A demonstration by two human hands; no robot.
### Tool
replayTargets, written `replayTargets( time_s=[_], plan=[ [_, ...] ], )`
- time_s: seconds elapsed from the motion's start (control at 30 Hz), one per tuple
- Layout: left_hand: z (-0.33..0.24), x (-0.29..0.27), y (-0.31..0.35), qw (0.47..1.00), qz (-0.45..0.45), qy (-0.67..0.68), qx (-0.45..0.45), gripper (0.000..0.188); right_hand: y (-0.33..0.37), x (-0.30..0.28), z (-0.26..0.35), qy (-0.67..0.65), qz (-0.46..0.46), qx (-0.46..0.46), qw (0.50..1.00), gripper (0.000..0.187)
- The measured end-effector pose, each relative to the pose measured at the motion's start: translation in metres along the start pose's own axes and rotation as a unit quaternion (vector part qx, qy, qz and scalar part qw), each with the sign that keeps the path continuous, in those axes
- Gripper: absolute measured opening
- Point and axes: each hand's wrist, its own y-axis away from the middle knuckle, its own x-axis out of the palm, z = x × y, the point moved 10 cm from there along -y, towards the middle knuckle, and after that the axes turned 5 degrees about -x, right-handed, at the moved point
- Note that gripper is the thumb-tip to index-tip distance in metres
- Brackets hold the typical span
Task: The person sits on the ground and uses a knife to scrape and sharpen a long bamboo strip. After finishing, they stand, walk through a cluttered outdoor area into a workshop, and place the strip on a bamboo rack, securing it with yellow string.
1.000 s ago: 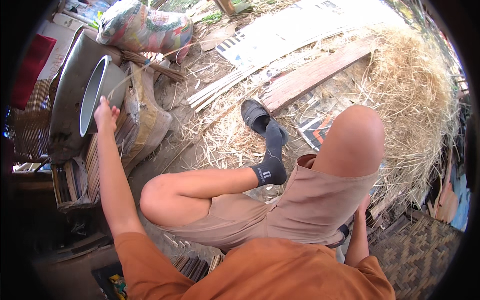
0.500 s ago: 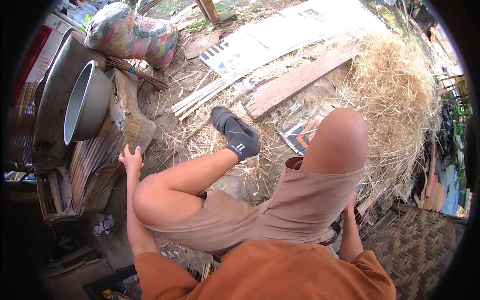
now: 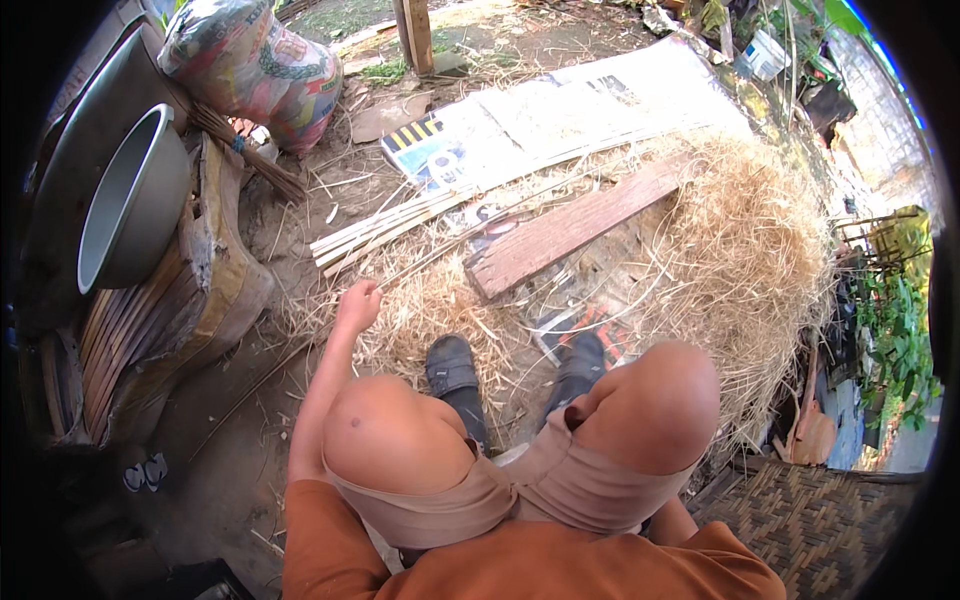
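Observation:
My left hand [image 3: 360, 303] is closed, with its fingers curled round a long thin bamboo strip [image 3: 440, 255]. The strip seems to run from the dirt at the lower left, through the hand, toward the boards and straw. Just beyond the hand lies a bundle of pale split bamboo strips [image 3: 385, 228]. My right hand is hidden behind my right thigh; only part of that forearm [image 3: 672, 522] shows. Between my feet and the newspaper sheets rests a reddish wooden plank [image 3: 580, 222].
Fine shavings form a large pile [image 3: 760, 235] at the right. Newspaper sheets [image 3: 560, 110] lie at the back. A grey basin [image 3: 130, 205] leans on the left beside a stuffed sack [image 3: 255, 70] and a stick broom [image 3: 245, 150]. A woven bamboo panel [image 3: 810, 520] sits lower right.
My left hand has moved forward and right, closing from open fingers onto the strip. My left leg has swung in, so both feet are side by side. My right hand has gone out of sight.

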Motion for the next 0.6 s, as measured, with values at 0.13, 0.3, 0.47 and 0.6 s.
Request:
replayTargets(
  time_s=[0.13, 0.3, 0.47, 0.6],
  plan=[
    [0.006, 0.046, -0.019, 0.997, -0.018, -0.078, 0.016, 0.028, -0.003, 0.008, 0.017, 0.019, 0.015, 0.022, 0.999, 0.051],
    [0.01, 0.078, -0.028, 0.98, 0.014, -0.199, 0.002, 0.029, 0.001, 0.002, 0.008, 0.026, 0.024, 0.061, 0.998, 0.052],
    [-0.004, 0.054, -0.019, 0.969, 0.221, -0.103, 0.027, 0.027, 0.009, -0.013, -0.01, 0.018, 0.036, 0.087, 0.995, 0.053],
    [-0.014, 0.02, -0.015, 0.975, 0.217, 0.027, -0.037, 0.025, 0.019, -0.017, 0.012, 0.024, 0.039, 0.107, 0.993, 0.057]
  ],
)
